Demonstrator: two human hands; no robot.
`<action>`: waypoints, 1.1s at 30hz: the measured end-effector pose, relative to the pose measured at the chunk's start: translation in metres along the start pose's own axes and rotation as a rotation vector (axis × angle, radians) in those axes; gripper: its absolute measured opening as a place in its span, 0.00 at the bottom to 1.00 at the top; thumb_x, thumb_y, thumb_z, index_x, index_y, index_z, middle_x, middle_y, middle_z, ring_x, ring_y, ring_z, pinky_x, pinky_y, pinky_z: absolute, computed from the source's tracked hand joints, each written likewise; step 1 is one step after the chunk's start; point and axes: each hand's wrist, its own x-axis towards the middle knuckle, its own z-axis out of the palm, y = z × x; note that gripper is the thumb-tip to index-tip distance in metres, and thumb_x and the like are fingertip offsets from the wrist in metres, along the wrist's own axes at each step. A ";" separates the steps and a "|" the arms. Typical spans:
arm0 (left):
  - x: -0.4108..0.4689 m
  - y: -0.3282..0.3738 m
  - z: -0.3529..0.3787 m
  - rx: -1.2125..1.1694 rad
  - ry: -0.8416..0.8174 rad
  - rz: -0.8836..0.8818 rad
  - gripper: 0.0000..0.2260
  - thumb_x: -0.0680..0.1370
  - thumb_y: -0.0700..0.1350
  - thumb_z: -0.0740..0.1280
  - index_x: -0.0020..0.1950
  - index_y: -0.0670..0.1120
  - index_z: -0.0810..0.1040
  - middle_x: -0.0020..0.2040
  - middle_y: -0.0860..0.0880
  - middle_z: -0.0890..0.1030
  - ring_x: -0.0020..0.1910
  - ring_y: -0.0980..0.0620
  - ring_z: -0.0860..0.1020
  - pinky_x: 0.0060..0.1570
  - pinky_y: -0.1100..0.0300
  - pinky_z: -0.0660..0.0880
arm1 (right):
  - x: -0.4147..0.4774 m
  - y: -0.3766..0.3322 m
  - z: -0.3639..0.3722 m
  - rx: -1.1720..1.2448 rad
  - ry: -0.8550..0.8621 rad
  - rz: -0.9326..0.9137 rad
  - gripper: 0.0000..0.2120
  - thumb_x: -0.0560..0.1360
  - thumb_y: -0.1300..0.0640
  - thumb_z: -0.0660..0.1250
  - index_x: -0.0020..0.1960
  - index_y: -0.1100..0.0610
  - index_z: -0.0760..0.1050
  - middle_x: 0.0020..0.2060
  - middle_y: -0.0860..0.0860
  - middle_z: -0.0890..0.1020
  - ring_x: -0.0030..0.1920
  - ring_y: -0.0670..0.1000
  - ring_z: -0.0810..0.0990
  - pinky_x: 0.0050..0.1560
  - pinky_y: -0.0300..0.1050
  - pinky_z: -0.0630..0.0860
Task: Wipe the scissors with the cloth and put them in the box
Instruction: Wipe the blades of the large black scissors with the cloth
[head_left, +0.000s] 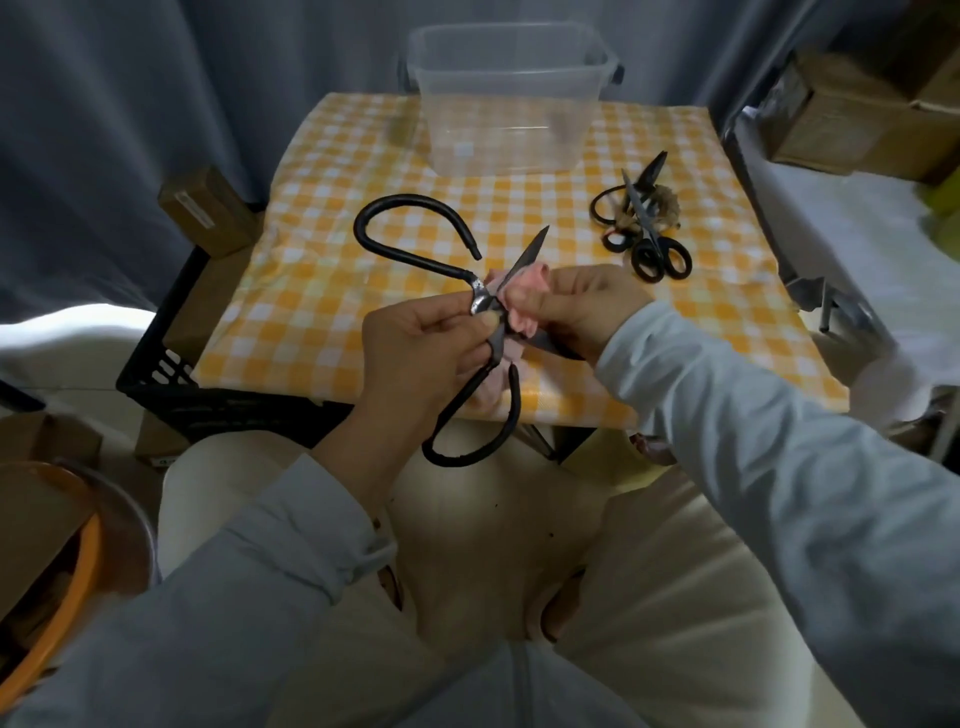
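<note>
1. l hand (415, 343) grips the big black scissors (479, 301) at the pivot, fingers (457, 317) and thumb pinched round the metal. judged: steadies the tool and keeps skin off the edges.
2. r hand (587, 301) is closed round the bunched pink cloth (524, 296), fingers (540, 304) curled. the cloth sits on 1 blade, just past the l fingertips. judged: the wad pads the fingers against the edge while rubbing.
3. scissors are spread open, above the near table edge. 1 blade tip (535, 244) pokes out beyond the r fingers; the 2nd blade runs under the r hand, mostly hidden. 1 loop handle is beyond the l fingers, the other below the l palm. judged: opened so each blade wipes separately.
4. clear box (511, 98) is well beyond both sets of fingertips; nothing seen inside. judged: drop point, kept clear of the work.
5. scissors pile (644, 228) on the checked cover (322, 312), beyond and right of the r knuckles, apart from them. judged: awaiting their turn.
6. count: hands 2; cloth 1; box 1; scissors in hand 1 pr; pile at least 2 prs, poss. 3, overlap so cannot tell.
7. stage, judged: wiping; 0 boxed.
</note>
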 end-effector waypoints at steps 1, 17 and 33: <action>0.000 0.001 0.001 -0.011 -0.009 -0.007 0.10 0.74 0.31 0.68 0.45 0.46 0.81 0.29 0.52 0.82 0.32 0.54 0.81 0.33 0.65 0.79 | -0.001 0.003 0.004 0.008 -0.006 0.003 0.11 0.67 0.60 0.73 0.45 0.67 0.80 0.46 0.67 0.80 0.46 0.63 0.79 0.54 0.57 0.75; -0.001 -0.004 -0.001 0.004 0.004 -0.034 0.16 0.72 0.29 0.69 0.60 0.31 0.76 0.36 0.45 0.80 0.30 0.57 0.80 0.33 0.66 0.78 | 0.005 -0.006 0.000 -0.024 0.095 -0.015 0.09 0.69 0.59 0.72 0.33 0.60 0.76 0.23 0.49 0.79 0.25 0.46 0.76 0.27 0.34 0.71; -0.013 -0.020 -0.015 -0.020 0.007 -0.164 0.07 0.72 0.32 0.70 0.47 0.41 0.82 0.33 0.48 0.83 0.34 0.53 0.82 0.35 0.66 0.78 | 0.022 -0.025 -0.044 0.087 0.456 0.149 0.05 0.76 0.61 0.65 0.42 0.61 0.73 0.25 0.52 0.79 0.24 0.48 0.78 0.25 0.42 0.77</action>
